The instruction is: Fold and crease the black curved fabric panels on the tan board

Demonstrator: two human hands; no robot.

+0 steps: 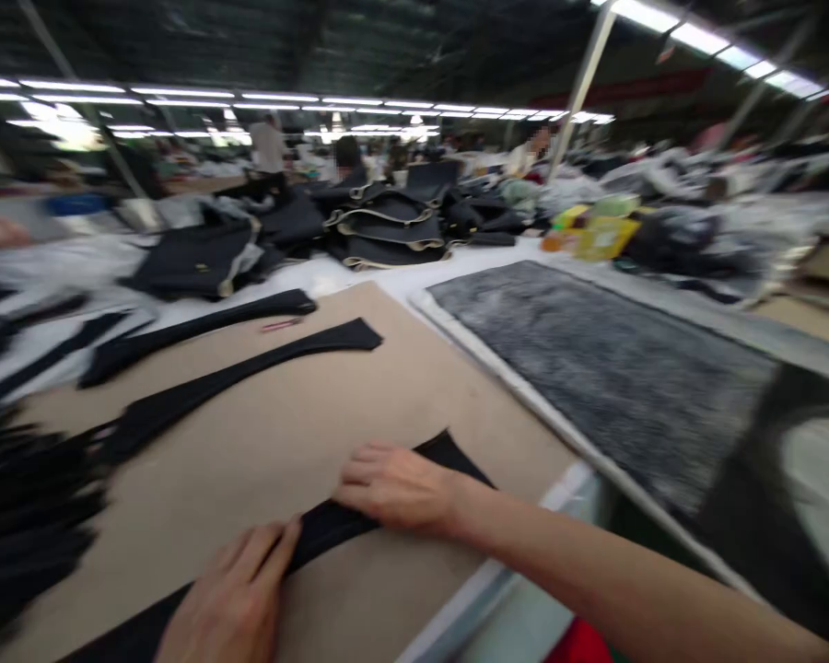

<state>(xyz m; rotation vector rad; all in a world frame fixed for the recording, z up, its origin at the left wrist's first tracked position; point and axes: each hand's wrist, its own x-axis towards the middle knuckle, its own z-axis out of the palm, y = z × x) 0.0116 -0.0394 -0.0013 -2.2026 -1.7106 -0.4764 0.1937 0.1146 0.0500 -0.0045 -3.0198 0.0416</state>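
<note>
A long curved black fabric strip [335, 532] lies across the tan board [304, 424] in front of me. It looks like a cut garment piece, perhaps a waistband. My left hand [231, 594] rests over its nearer part, fingers extended and lying on the cloth. Farther along, my right hand [393, 488] lies across the strip with slightly bent fingers, palm down. The pointed far end shows beyond my right wrist. Both hands hide parts of the strip. Two similar pieces, a middle strip [249, 373] and a far strip [207, 327], lie farther back.
A pile of black pieces [28, 525] is at the left. A small red tool [280, 325] lies near the far strip. To the right is a dark grey padded surface [594, 359]. Stacked black garments [387, 226] and a yellow container [604, 235] stand behind; people work in the background.
</note>
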